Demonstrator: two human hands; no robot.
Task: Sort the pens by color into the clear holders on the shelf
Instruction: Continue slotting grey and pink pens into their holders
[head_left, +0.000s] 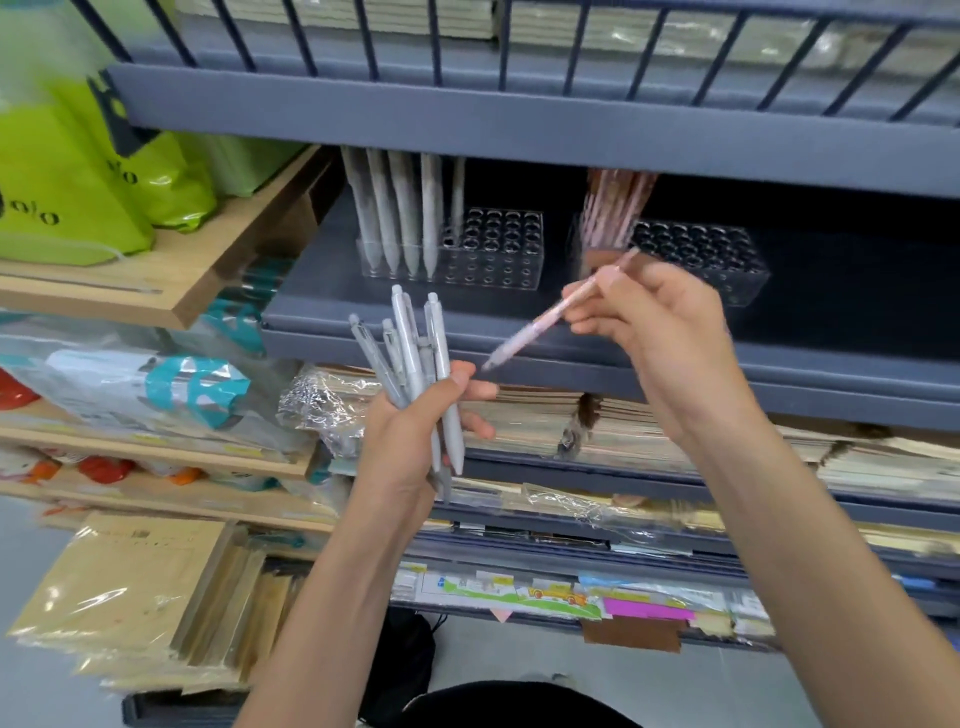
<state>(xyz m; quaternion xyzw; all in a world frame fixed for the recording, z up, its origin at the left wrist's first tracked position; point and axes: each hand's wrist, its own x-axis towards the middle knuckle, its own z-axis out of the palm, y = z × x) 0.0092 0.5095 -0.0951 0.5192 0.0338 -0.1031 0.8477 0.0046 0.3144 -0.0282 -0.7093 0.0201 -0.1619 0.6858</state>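
Note:
My left hand (415, 431) grips a bundle of several grey pens (415, 358), their clicker ends pointing up. My right hand (654, 322) pinches one pink pen (545, 317), slanted with its tip down to the left, between the two hands. On the dark shelf (519, 343) stand two clear holders with rows of holes. The left holder (493, 249) has several grey pens (395, 208) upright at its left end. The right holder (717, 265) has several pink pens (613, 208) at its left end, just behind my right hand.
An upper dark shelf with a railing (519, 119) hangs low over the holders. Green bags (78, 182) sit on a wooden shelf at the left. Stacked notebooks in plastic wrap (571, 426) fill the shelves below. Wrapped paper pads (130, 597) lie at the lower left.

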